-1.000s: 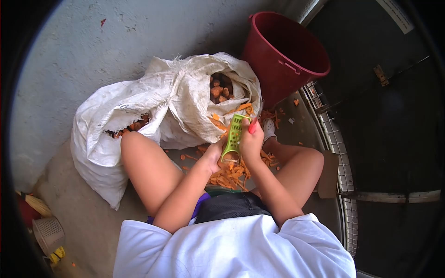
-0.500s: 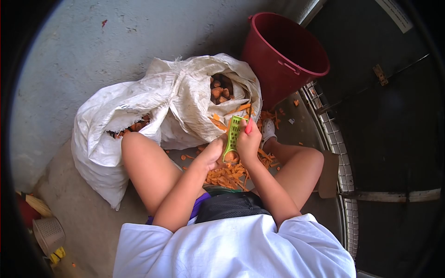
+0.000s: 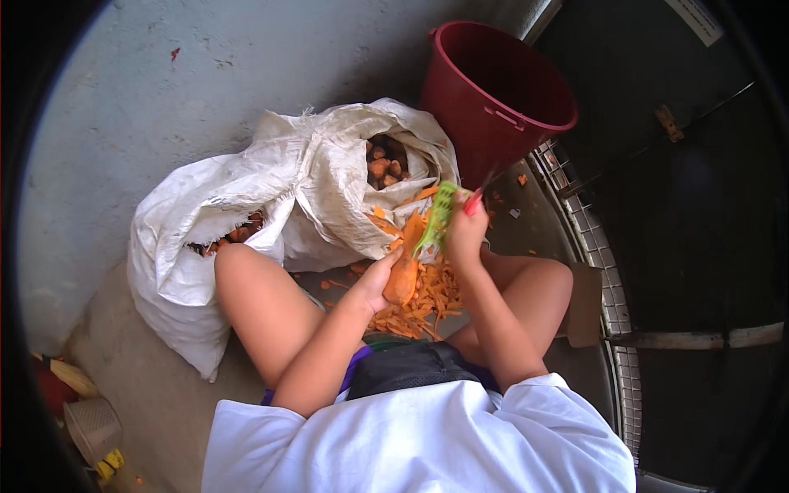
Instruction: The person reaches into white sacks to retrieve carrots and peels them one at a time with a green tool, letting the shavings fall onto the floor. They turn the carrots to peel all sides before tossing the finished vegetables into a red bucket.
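Concrete floor [image 3: 123, 107], grey and bare in the upper left. On it: a white woven sack [image 3: 271, 197] lying slumped with its mouth open, carrots showing inside; a dark red bucket [image 3: 501, 90] standing upright just beside the sack's mouth; a heap of orange carrot peelings [image 3: 419, 304] between the seated person's legs, with stray bits scattered toward the bucket. At the lower left edge, a small mesh basket [image 3: 92, 423].

Glossy green plastic peeler [image 3: 437, 215], coarse woven sack [image 3: 271, 189], smooth plastic bucket [image 3: 493, 90]
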{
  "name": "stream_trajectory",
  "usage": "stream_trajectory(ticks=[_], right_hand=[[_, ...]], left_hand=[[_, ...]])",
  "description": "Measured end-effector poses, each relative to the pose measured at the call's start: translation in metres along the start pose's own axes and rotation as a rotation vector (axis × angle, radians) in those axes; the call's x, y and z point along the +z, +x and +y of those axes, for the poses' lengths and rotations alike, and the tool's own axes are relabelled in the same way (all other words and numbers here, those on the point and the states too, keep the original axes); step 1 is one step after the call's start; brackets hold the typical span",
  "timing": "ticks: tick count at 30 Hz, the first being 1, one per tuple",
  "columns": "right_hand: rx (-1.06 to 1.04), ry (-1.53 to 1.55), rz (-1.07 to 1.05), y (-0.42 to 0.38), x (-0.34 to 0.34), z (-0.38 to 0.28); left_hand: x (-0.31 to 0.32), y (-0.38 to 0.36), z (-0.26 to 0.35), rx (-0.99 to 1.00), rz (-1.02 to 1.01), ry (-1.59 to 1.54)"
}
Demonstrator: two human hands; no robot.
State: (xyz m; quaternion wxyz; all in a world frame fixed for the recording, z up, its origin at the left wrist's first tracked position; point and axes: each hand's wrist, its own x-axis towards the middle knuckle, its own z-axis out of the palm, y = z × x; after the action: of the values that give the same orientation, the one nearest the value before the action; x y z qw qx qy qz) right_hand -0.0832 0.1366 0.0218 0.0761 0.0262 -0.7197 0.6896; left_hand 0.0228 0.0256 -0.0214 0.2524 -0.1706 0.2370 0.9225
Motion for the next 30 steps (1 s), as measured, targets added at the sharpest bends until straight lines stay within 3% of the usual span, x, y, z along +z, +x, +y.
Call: stream_trajectory(ticks=[4,7,10,20,23,27,30], right_hand=[[0.056,-0.124,-0.151,-0.045,0.016,-0.009],[-0.087,-0.292,-0.174,-0.052,0.012,-0.013],[-0.035,-0.187,-0.096,-0.045,0.005,0.0],[0.016,-0.022,-0.138,-0.037,0.006,0.015],[0.027,-0.229,-0.121,-0.047,0.012,0.0],[-0.061,-0.346,-0.002,-0.044,0.016,0.008],[-0.165,-0.411,0.224,0.006,-0.002,0.035]], left_hand=[[0.004,0.008,-0.003,0.107,0.08,-0.166],[-0.004,0.009,-0.005,0.075,0.062,-0.148],[-0.005,0.01,-0.003,0.074,0.103,-0.121],[-0.002,0.008,-0.002,0.127,0.176,-0.111],[0.0,0.01,-0.006,0.157,0.179,-0.087],[0.002,0.001,-0.001,0.134,0.123,0.07],[0.014,-0.016,-0.007,-0.057,0.119,0.421]])
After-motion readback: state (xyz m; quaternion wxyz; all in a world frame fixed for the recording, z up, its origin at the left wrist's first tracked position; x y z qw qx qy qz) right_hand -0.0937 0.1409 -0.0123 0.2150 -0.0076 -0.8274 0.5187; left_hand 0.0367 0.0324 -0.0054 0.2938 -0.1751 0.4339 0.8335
